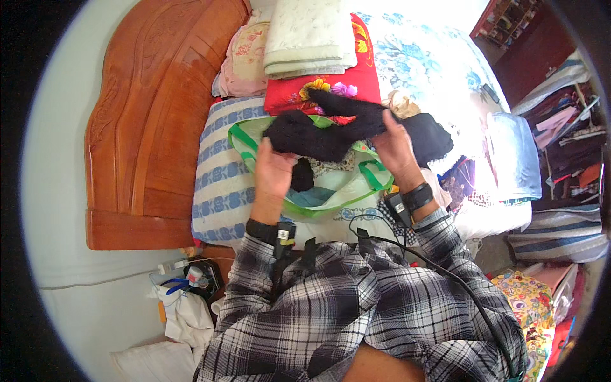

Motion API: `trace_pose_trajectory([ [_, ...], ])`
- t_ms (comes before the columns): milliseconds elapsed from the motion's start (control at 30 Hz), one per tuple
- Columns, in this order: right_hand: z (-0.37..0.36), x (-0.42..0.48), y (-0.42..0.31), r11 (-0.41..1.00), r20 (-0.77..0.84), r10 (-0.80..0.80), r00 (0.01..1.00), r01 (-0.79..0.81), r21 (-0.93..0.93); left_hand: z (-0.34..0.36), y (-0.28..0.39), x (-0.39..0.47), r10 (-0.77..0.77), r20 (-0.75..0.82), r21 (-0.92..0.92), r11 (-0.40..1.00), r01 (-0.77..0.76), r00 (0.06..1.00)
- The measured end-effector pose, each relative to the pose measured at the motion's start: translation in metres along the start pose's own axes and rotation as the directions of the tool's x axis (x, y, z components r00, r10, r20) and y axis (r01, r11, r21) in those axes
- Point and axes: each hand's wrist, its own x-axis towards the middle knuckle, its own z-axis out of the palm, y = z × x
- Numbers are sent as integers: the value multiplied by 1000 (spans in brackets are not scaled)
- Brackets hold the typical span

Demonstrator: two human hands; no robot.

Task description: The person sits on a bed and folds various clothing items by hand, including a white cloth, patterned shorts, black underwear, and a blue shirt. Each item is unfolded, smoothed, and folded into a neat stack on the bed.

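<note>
A black fabric garment (315, 138) is stretched between my two hands above a white bag with green trim (334, 203). My left hand (274, 172) grips its left end, and my right hand (396, 148) holds the other side near a raised fold. The bag lies on the bed with its mouth open. Inside it I see a small black cloth (302, 175), a patterned cloth (336, 164) and a teal cloth (310, 196). Another black cloth part (427, 138) lies just right of my right hand; whether it belongs to the same garment is unclear.
A folded red floral quilt (286, 98) under a white folded quilt (308, 43) stands behind the bag. The carved wooden headboard (152, 129) rises at left. Folded jeans (514, 155) and small clothes (460, 179) lie at right. A black cable (444, 270) runs along my right arm.
</note>
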Motion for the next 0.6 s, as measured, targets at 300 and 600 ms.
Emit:
trace_pose_trajectory([
  [300,-77,-21,-19,992,-236,89,968,-107,-62,30,36,-6,330,-170,226,930,-289,929],
  [600,-9,-39,3,629,209,13,978,155,-762,50,35,14,204,-82,219,959,-182,976],
])
